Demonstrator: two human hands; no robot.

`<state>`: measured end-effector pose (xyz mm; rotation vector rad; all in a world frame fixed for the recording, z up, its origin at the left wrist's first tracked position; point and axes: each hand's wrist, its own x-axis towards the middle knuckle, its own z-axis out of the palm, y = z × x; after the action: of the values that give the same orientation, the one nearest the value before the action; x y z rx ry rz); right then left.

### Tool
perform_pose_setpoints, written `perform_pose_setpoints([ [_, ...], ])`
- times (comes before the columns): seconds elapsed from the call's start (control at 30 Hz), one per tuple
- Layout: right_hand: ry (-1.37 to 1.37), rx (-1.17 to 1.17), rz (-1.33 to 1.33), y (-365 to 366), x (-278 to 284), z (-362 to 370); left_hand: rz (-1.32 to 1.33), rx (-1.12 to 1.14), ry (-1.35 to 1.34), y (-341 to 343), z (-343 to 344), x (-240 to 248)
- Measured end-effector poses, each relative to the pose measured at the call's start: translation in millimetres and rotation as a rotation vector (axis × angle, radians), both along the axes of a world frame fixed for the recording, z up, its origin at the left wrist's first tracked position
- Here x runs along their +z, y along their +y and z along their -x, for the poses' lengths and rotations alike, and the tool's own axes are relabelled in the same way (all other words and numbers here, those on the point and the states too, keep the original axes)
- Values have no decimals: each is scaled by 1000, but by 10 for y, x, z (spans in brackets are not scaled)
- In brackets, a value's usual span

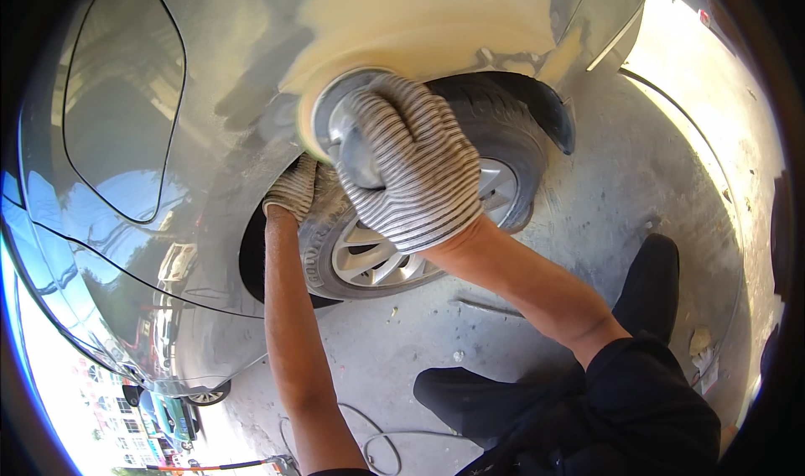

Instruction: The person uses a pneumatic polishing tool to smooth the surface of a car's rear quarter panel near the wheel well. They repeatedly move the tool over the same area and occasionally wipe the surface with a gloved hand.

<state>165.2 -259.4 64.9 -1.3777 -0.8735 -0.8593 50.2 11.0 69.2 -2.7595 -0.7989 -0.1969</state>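
My right hand [411, 166], in a striped knit glove, is wrapped over the top of a round grey sander [356, 153]. The sander's disc lies against the car's rear fender [402, 23], at the lip of the wheel arch. Tan filler with smooth, blended edges covers the panel around and above it. My left hand [292, 189], gloved the same way, reaches up into the gap between the arch lip and the tire [503, 124]; its fingers are hidden there. Below both hands sits the silver alloy wheel [377, 258].
A closed fuel flap [122, 98] is on the panel at left. A thin hose [386, 438] loops over the concrete floor [612, 191] near my feet. A dark cable [671, 98] runs along the floor at right. My dark-clothed knees [654, 283] are close to the wheel.
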Motion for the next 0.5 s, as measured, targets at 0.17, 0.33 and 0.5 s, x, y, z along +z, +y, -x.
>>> perform_pose_setpoints([
  [0.17, 14, -36, -15, 34, -50, -65, 152, -29, -186, 17, -55, -68],
  [0.33, 6, -10, 1, -15, -11, -34, -55, -13, 4, 74, -12, -49],
  [0.5, 37, -58, -83, 70, -99, -109, 260, -45, -271, -40, -124, -76],
])
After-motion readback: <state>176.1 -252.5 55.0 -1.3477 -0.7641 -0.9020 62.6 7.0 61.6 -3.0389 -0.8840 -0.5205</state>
